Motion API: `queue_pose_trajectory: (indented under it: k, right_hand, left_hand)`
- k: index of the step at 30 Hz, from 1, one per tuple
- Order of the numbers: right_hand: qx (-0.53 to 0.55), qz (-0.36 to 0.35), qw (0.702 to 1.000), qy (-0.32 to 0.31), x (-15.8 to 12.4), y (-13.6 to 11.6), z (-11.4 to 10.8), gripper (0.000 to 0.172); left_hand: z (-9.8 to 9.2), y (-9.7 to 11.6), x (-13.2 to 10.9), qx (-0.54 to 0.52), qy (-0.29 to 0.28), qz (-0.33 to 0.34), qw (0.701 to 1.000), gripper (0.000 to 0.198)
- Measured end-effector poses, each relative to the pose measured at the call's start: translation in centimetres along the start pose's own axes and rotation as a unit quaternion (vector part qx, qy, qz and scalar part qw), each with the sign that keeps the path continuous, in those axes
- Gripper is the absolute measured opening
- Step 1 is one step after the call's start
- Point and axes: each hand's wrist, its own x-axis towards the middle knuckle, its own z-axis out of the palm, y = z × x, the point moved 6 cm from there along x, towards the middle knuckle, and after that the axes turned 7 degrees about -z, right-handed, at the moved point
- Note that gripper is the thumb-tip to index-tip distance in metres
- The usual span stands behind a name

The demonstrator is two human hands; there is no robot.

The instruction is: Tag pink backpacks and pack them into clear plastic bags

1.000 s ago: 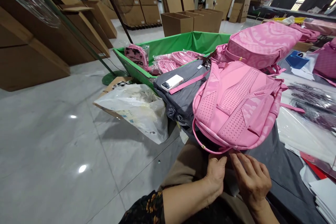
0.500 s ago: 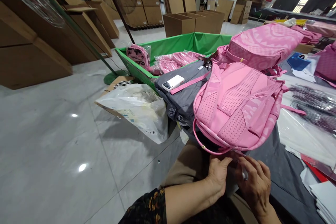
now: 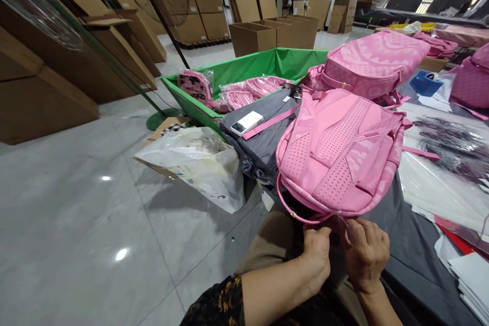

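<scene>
A pink backpack (image 3: 340, 147) lies on the grey-covered table, its padded back panel and straps facing up and its near end toward me. At that near edge, by the looped pink handle (image 3: 284, 198), my left hand (image 3: 318, 249) has its fingers closed on the bag's edge; the fingertips are partly hidden under it. Just to the right, my right hand (image 3: 369, 252) is curled into a pinch close to the same edge. Something thin and pinkish runs from the bag to its fingers, too small to name.
Behind lies another pink backpack (image 3: 374, 63). A white device with a dark screen (image 3: 247, 123) rests on grey cloth. A green bin (image 3: 267, 63) holds plastic-wrapped pink bags. A white plastic bag (image 3: 198, 158) stands on the left. Papers (image 3: 471, 275) and clear plastic packets (image 3: 451, 137) lie right.
My right hand's fingers have curled in tighter and the hand has turned, knuckles up. The left hand stays at the bag's edge. The whole view has shifted slightly.
</scene>
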Motion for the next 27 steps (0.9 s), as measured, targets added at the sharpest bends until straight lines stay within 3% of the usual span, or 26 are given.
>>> queue_pose_trajectory:
  k: [5, 11, 17, 23, 27]
  right_hand:
    - [0.042, -0.061, 0.997, -0.025, -0.5, 0.2, 0.3, 0.007]
    - [0.075, -0.128, 0.986, -0.08, -0.5, 0.2, 0.0, 0.015]
    - [0.078, -0.082, 0.987, -0.118, 0.1, -0.5, -0.7, 0.018]
    - [0.049, -0.053, 0.995, -0.072, 0.6, -0.9, -0.8, 0.022]
    - [0.071, -0.037, 0.996, -0.048, 0.3, -0.9, -0.6, 0.023]
  left_hand:
    - [0.0, 0.7, -1.2, 0.038, -0.077, 0.003, 0.996, 0.031]
    - [0.0, 0.7, -1.7, 0.025, -0.076, -0.002, 0.997, 0.044]
    - [0.6, 0.7, -1.9, 0.012, -0.076, -0.018, 0.997, 0.043]
    - [0.9, 2.9, -4.0, 0.127, -0.155, 0.034, 0.979, 0.039]
    - [-0.3, 3.2, -4.7, 0.13, -0.186, 0.073, 0.971, 0.039]
